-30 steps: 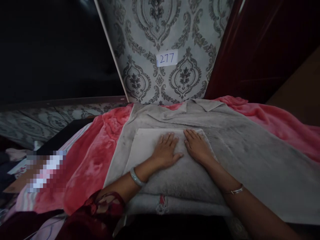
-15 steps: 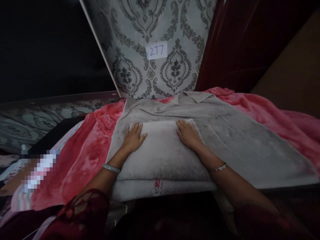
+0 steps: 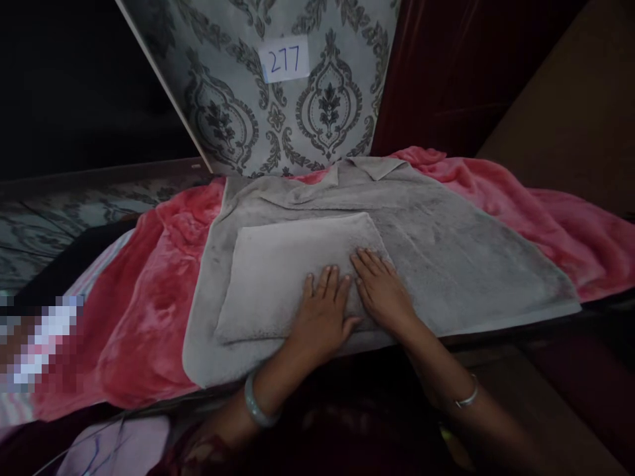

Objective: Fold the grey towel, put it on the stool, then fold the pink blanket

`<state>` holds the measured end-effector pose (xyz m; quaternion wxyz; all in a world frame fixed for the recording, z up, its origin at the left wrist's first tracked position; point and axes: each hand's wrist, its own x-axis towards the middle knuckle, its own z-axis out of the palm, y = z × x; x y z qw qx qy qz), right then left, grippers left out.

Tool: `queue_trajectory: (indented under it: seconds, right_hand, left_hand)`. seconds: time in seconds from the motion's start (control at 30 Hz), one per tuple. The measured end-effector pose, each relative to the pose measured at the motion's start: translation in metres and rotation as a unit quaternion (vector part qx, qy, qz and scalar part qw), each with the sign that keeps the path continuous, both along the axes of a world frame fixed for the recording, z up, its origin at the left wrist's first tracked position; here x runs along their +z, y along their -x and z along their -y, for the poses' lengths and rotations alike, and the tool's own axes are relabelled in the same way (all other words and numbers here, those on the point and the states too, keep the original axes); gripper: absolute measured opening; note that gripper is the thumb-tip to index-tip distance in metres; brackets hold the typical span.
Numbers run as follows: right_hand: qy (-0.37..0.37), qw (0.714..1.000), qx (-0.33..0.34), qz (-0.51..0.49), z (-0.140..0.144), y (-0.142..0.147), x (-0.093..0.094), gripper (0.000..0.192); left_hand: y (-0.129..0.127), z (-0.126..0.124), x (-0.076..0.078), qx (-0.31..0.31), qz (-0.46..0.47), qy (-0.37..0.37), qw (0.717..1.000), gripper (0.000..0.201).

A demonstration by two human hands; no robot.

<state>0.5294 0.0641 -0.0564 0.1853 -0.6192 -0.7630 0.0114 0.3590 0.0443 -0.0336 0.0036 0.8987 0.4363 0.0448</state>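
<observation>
A folded grey towel (image 3: 278,264), plush and roughly rectangular, lies flat on a larger spread grey cloth (image 3: 461,264). My left hand (image 3: 322,311) rests palm down on its front right part, with the fingers stretched out and the thumb apart. Close beside it, my right hand (image 3: 380,284) lies flat along the towel's right side, fingers extended. Neither hand grips anything. The far edge and left side of the towel show plainly; the hands cover part of its near right corner.
Under the grey cloth is a pink-red plush blanket (image 3: 153,304), which also spreads out at the right. Behind stand a patterned wall with a paper label (image 3: 284,58) reading 277, a dark screen-like panel (image 3: 89,86) and a dark red panel (image 3: 446,79).
My left hand has moved from the towel's far left corner to its near right part. My right hand has shifted slightly nearer. The towel's embroidered front strip no longer shows.
</observation>
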Motion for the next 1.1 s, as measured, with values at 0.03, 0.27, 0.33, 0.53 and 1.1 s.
queue_trajectory:
  seconds: [0.03,0.27,0.33,0.53,1.1]
  right_hand:
    - [0.0,1.0,0.0,0.005,0.0,0.001,-0.001,0.056]
    - [-0.026,1.0,0.002,-0.008,-0.001,-0.002,-0.005,0.056]
    - [-0.025,1.0,0.002,-0.011,0.0,-0.002,-0.006,0.056]
    - [-0.019,0.999,0.006,-0.032,-0.001,-0.001,-0.009,0.057]
    - [0.024,0.999,-0.047,0.008,-0.125,0.002,0.032,0.057]
  left_hand:
    - [0.002,0.0,-0.004,0.006,-0.001,-0.003,1.0,0.075]
    - [0.075,-0.002,-0.005,0.123,-0.003,-0.043,0.991,0.084]
    - [0.102,0.001,-0.006,0.169,-0.008,-0.063,0.984,0.079]
    - [0.164,0.011,-0.012,0.234,0.003,-0.072,0.969,0.062]
    - [0.001,-0.144,0.05,0.031,-0.014,0.052,0.998,0.058]
